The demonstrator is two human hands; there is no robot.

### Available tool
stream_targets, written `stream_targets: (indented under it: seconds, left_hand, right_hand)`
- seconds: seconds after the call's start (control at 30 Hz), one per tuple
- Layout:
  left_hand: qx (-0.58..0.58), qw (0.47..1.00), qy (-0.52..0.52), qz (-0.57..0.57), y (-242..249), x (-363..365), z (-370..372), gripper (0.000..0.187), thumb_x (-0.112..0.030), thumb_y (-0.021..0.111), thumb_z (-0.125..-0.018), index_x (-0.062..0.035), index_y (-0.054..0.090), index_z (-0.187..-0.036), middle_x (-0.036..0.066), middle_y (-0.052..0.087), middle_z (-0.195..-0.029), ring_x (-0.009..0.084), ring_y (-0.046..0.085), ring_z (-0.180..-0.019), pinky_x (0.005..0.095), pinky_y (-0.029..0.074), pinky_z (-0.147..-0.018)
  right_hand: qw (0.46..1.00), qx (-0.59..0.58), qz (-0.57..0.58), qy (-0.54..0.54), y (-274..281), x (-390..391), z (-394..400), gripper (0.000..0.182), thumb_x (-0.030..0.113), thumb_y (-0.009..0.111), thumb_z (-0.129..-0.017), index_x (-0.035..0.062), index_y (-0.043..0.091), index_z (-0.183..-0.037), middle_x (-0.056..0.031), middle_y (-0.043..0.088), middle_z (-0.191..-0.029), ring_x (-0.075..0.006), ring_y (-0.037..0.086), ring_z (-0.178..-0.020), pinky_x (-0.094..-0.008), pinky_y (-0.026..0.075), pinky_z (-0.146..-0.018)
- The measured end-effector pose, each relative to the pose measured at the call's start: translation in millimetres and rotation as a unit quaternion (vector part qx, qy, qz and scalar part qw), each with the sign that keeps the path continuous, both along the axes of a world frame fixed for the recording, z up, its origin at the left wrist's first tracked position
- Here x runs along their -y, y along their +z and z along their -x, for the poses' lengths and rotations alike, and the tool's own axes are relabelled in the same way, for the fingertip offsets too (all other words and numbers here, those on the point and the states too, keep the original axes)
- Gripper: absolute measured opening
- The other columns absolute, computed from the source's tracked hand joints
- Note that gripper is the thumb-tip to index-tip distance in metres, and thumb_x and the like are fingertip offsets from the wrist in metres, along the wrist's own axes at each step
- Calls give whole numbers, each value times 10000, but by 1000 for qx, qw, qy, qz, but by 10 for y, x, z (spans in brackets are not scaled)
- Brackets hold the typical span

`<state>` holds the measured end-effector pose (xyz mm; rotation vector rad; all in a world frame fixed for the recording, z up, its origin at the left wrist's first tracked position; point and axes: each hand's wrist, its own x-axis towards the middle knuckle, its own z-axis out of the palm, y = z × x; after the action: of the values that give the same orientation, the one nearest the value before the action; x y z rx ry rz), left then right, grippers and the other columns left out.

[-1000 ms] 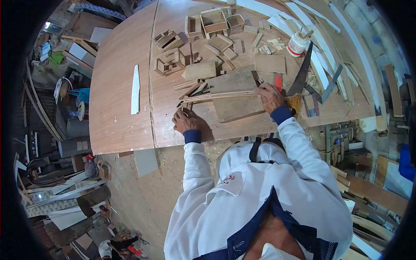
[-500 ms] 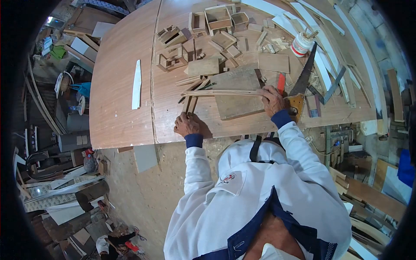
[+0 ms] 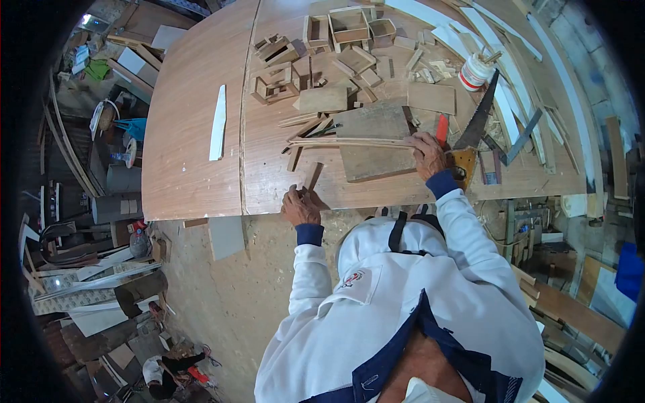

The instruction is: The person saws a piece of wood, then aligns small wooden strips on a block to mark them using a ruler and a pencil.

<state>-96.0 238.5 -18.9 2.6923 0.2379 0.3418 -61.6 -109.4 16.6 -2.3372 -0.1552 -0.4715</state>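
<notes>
My left hand (image 3: pixel 300 205) is at the table's front edge, its fingers closed on the near end of a short wooden strip (image 3: pixel 313 175) that points away from me. My right hand (image 3: pixel 428 156) grips the right end of long thin wooden strips (image 3: pixel 356 142). These lie across a flat wooden board (image 3: pixel 376 161), and their left end rests over a small pile of sticks (image 3: pixel 310 126). Just right of my right hand lies a handsaw (image 3: pixel 478 114) with a yellowish handle. A red-handled tool (image 3: pixel 442 127) is beside it.
Small wooden boxes (image 3: pixel 349 28) and loose blocks stand at the back of the table (image 3: pixel 195 154). A white glue bottle (image 3: pixel 474 72) with sticks in it is at the right, near a metal square (image 3: pixel 523 138) and long white strips. A white piece (image 3: pixel 218 124) lies left.
My left hand has come back toward the table edge and slightly right, drawing the short strip away from the pile. My right hand keeps its hold on the long strips.
</notes>
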Motion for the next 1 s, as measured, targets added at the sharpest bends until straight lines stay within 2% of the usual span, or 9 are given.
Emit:
stream_targets:
  seconds: [0.23,0.3,0.33,0.37,0.47,0.53,0.7,0.83,1.0]
  left_hand:
    - [20,1000,-19,-2,356,195,-302,409,-142,617,-761,-54,493,-1141,152,534,-1036,336,499,-977,461,372,-828]
    - [170,978,-115,38,451,171,-508,419,-103,666,-715,-44,512,-1099,129,532,-966,306,507,-889,433,399,-777]
    - [179,974,-130,37,551,208,-647,432,-85,706,-684,-26,518,-1070,140,528,-940,309,502,-855,411,416,-755]
    - [175,969,-160,63,815,323,-735,396,-91,702,-699,-27,534,-1051,144,540,-931,320,512,-854,402,427,-751]
    - [161,964,-199,70,762,345,-1130,322,-68,679,-712,-37,560,-1009,154,565,-921,327,528,-874,403,434,-766]
    - [140,961,-237,-5,772,382,-1297,274,-73,625,-736,-62,589,-1008,166,576,-991,355,517,-952,451,416,-818]
    - [81,971,-225,-3,749,395,-1635,195,-80,641,-722,-76,647,-917,162,603,-963,353,537,-952,434,433,-826]
    - [104,942,-312,61,809,591,-1549,215,-74,633,-722,-89,643,-936,149,608,-966,354,563,-919,427,474,-771]
    - [84,932,-350,-38,657,1051,-1096,278,-189,660,-725,-157,611,-997,74,543,-1100,322,499,-1030,467,407,-808]
  right_hand:
    - [999,-8,38,18,-44,10,26,324,-24,594,-687,64,631,-996,-105,569,-1053,-306,535,-971,-395,425,-863]
    - [1000,-3,22,-2,-10,-24,46,345,-10,602,-685,67,625,-1020,-113,566,-1066,-310,529,-992,-397,419,-882]
    - [1000,2,3,-18,23,-58,72,367,4,611,-683,71,618,-1044,-121,563,-1079,-313,523,-1012,-398,412,-901]
    - [1000,0,4,-23,80,-87,104,367,4,611,-683,71,618,-1044,-121,563,-1079,-313,523,-1012,-398,412,-901]
    - [996,-8,-11,-88,192,-36,180,404,39,630,-680,69,606,-1083,-143,557,-1095,-323,512,-1042,-401,406,-925]
    - [995,-16,-8,-96,131,42,209,376,73,625,-714,60,606,-1090,-159,556,-1090,-334,512,-1038,-398,405,-932]
    - [991,-26,-51,-122,63,104,234,293,90,596,-771,40,618,-1059,-160,569,-1046,-335,531,-993,-385,427,-895]
    - [989,-89,-46,-107,21,114,202,230,68,579,-786,30,633,-1006,-149,583,-980,-324,559,-921,-369,455,-833]
    - [987,-72,-63,-127,25,114,113,208,54,577,-781,32,634,-980,-141,585,-958,-317,567,-907,-365,463,-807]
